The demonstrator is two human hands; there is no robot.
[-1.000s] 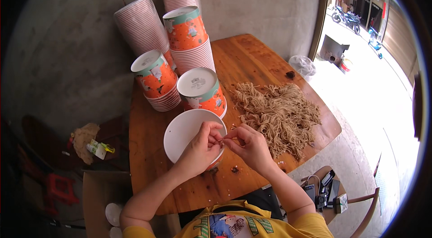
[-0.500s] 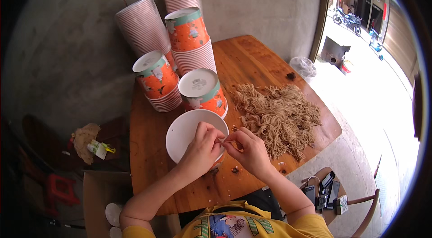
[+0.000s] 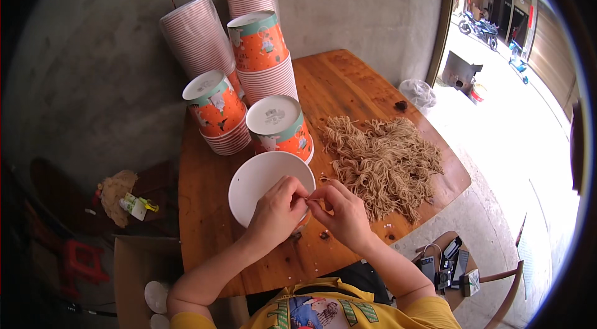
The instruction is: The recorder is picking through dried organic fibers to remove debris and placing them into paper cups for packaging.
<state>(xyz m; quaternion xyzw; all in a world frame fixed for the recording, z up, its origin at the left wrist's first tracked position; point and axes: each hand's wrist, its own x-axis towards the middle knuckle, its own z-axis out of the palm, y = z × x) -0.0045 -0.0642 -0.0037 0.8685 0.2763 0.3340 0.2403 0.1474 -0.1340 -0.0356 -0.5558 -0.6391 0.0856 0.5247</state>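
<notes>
Over the right rim of an upright white-lined paper tub [image 3: 264, 173], my left hand [image 3: 281, 204] and my right hand [image 3: 341, 209] meet at the fingertips. Both are closed in a pinch. Whatever lies between the fingers is too small to name. The tub's inside looks white with a small dark speck on its wall. Just to the right of my right hand lies a wide heap of tan cords [image 3: 388, 164]. Right behind the tub stands an upside-down orange and green paper tub [image 3: 277, 124].
Stacks of upturned paper tubs [image 3: 261, 49] stand at the back left, one pile in clear plastic [image 3: 198, 33]. Tiny white bits dot the wooden table [image 3: 336, 80]. A cardboard box [image 3: 140, 260] sits at lower left. A stool with small devices [image 3: 448, 270] is at lower right.
My left hand has dropped slightly toward me, its fingers lower over the tub. My right hand has shifted a little, still fingertip to fingertip with the left.
</notes>
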